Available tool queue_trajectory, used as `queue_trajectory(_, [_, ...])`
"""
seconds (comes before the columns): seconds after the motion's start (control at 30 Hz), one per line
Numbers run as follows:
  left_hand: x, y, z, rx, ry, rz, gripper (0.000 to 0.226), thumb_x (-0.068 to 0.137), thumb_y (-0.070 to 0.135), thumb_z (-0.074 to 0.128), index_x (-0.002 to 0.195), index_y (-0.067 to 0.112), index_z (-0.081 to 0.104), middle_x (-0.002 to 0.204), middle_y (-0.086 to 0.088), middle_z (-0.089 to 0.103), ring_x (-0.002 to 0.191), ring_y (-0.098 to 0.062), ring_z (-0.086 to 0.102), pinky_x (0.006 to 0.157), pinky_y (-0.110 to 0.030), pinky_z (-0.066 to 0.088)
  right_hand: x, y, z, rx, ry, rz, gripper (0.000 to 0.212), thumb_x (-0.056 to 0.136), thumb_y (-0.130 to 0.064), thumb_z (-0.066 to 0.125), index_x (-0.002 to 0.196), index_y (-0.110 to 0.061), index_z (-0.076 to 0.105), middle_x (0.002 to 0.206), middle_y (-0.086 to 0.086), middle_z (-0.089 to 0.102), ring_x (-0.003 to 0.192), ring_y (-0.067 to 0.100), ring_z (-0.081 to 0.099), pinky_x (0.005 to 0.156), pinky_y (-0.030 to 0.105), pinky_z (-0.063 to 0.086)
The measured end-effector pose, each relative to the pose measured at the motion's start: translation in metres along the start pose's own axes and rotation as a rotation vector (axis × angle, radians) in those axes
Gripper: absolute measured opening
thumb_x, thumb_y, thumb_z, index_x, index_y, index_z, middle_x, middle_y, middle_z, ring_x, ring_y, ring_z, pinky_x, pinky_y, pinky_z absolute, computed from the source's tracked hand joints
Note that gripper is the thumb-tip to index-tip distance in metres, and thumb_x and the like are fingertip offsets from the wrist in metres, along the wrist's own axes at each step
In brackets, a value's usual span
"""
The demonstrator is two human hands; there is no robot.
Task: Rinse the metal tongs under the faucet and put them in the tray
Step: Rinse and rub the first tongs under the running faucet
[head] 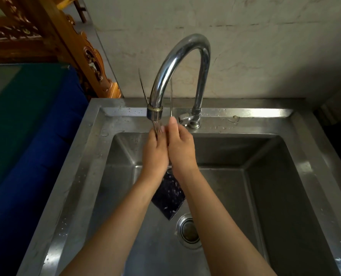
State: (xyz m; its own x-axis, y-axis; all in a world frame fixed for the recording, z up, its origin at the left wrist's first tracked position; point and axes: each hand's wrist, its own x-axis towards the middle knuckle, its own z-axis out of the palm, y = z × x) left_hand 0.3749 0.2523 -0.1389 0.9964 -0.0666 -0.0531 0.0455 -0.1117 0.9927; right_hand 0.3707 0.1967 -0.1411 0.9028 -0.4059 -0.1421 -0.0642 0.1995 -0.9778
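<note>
Metal tongs held in both hands directly beneath the faucet outlet, water running.

Left hand and right hand are pressed side by side just below the faucet outlet, over the sink. The two thin tong arms rise out of the fingers, one either side of the faucet spout, spread apart. Fingers are largely hidden behind the backs of the hands and appear curled round the lower part of the tongs. The right thumb lies up along one arm. A dark speckled object sits below the wrists.
</note>
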Motion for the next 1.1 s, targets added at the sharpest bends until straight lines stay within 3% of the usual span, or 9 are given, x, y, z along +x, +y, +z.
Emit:
queue_trajectory(0.17, [-0.009,-0.007,0.001,-0.294,-0.018,-0.202,0.032,0.099,0.041,0.031,0.095,0.036,0.063,0.09,0.011,0.073,0.091,-0.003,0.067,0.07,-0.022,0.053,0.009,-0.002,0.004,-0.128,-0.04,-0.063,0.03,0.1,-0.026,0.034,0.092,-0.014,0.061,0.07,-0.002,0.059,0.06,-0.002,0.056,0.058,0.01,0.047])
queue_trajectory(0.3, [0.01,0.001,-0.012,-0.451,-0.003,-0.307,0.04,0.093,0.051,0.04,0.106,0.022,0.065,0.098,0.002,0.074,0.095,-0.012,0.069,0.082,-0.031,0.054,-0.009,0.009,0.007,-0.233,-0.131,-0.166,0.03,0.1,-0.015,0.033,0.118,-0.012,0.058,0.102,0.004,0.064,0.094,0.012,0.058,0.08,0.012,0.046])
queue_trajectory(0.47, [0.021,0.007,-0.012,-0.378,-0.015,-0.195,0.034,0.085,0.026,0.064,0.11,0.004,0.057,0.088,-0.006,0.072,0.086,-0.019,0.071,0.068,-0.028,0.056,-0.018,0.012,0.002,-0.285,-0.192,-0.286,0.035,0.099,-0.006,0.035,0.13,-0.006,0.05,0.112,0.012,0.058,0.104,0.018,0.053,0.097,0.027,0.045])
queue_trajectory(0.6, [0.03,0.014,-0.009,-0.45,0.001,-0.154,0.016,0.094,0.014,0.049,0.103,0.003,0.057,0.066,0.001,0.067,0.065,-0.016,0.069,0.068,-0.031,0.057,-0.033,0.024,-0.012,-0.471,-0.061,-0.37,0.037,0.096,-0.005,0.041,0.13,-0.013,0.052,0.103,-0.001,0.045,0.094,0.008,0.039,0.086,-0.001,0.027])
queue_trajectory(0.67, [0.029,0.015,-0.004,-0.452,0.0,-0.155,0.021,0.098,0.017,0.04,0.096,0.008,0.059,0.052,0.006,0.058,0.053,-0.012,0.064,0.064,-0.03,0.058,-0.039,0.027,-0.019,-0.316,-0.039,-0.246,0.023,0.095,-0.012,0.046,0.116,-0.015,0.056,0.1,-0.002,0.052,0.091,0.002,0.048,0.083,0.006,0.037])
queue_trajectory(0.73, [0.025,0.015,0.002,-0.475,-0.017,-0.165,0.032,0.099,0.025,0.035,0.085,0.012,0.059,0.044,0.007,0.047,0.043,-0.01,0.053,0.059,-0.029,0.056,-0.042,0.026,-0.021,-0.112,-0.123,-0.044,0.007,0.096,-0.022,0.048,0.095,-0.017,0.053,0.079,-0.002,0.059,0.063,0.002,0.057,0.06,0.017,0.048])
queue_trajectory(0.8, [0.023,0.014,0.007,-0.47,-0.036,-0.154,0.04,0.099,0.033,0.033,0.075,0.012,0.057,0.041,0.007,0.041,0.039,-0.009,0.043,0.052,-0.026,0.051,-0.043,0.028,-0.022,-0.127,-0.169,0.04,0.022,0.096,-0.03,0.046,0.079,-0.015,0.05,0.058,-0.004,0.055,0.044,0.005,0.05,0.044,0.019,0.043])
queue_trajectory(0.97, [0.029,0.019,0.014,-0.464,0.006,-0.22,0.036,0.089,0.049,0.049,0.091,0.015,0.062,0.048,0.01,0.052,0.04,-0.004,0.046,0.041,-0.02,0.044,-0.043,0.024,-0.031,-0.205,-0.135,-0.095,0.03,0.097,-0.027,0.045,0.082,-0.001,0.054,0.06,-0.003,0.049,0.05,0.007,0.041,0.049,0.021,0.035])
queue_trajectory(1.1, [0.052,0.029,0.007,-0.558,0.095,-0.246,0.023,0.093,0.034,0.049,0.08,0.016,0.056,0.052,0.006,0.061,0.037,-0.006,0.046,0.035,-0.016,0.036,-0.059,0.036,-0.043,-0.265,-0.152,-0.094,0.03,0.096,-0.028,0.046,0.082,-0.003,0.053,0.057,-0.009,0.045,0.05,0.006,0.039,0.051,0.025,0.033])
